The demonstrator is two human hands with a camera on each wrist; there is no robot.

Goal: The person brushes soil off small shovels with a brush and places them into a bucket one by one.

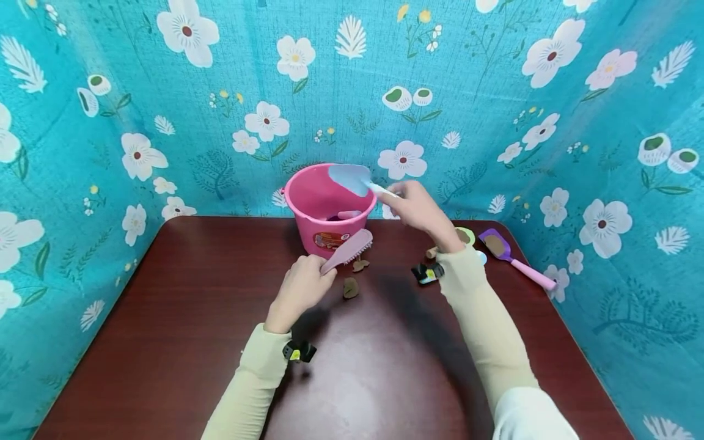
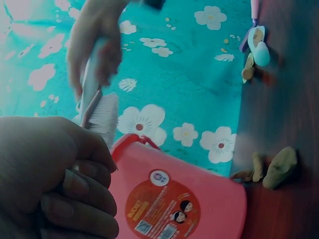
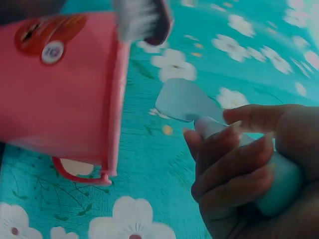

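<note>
My left hand (image 1: 301, 287) grips the handle of a pale pink brush (image 1: 352, 245), which tilts up in front of the pink bucket (image 1: 308, 227). White bristles (image 2: 105, 119) show on it in the left wrist view. With curled fingers my right hand (image 1: 416, 205) holds a light blue toy shovel (image 1: 350, 177) by its handle. The shovel's blade overlaps the bucket's far right rim in the head view. In the right wrist view the blade (image 3: 182, 98) carries nothing on its visible face. Inside the bucket lies a pink object (image 1: 349, 214), mostly hidden by the wall.
Brown lumps (image 1: 350, 288) lie on the dark red table (image 1: 181, 318) before the bucket. Beyond my right wrist are a purple shovel (image 1: 495, 244) with a pink handle and brown stuff on it, and a green-rimmed item (image 1: 466, 235). A floral turquoise cloth (image 1: 352, 91) hangs around the table.
</note>
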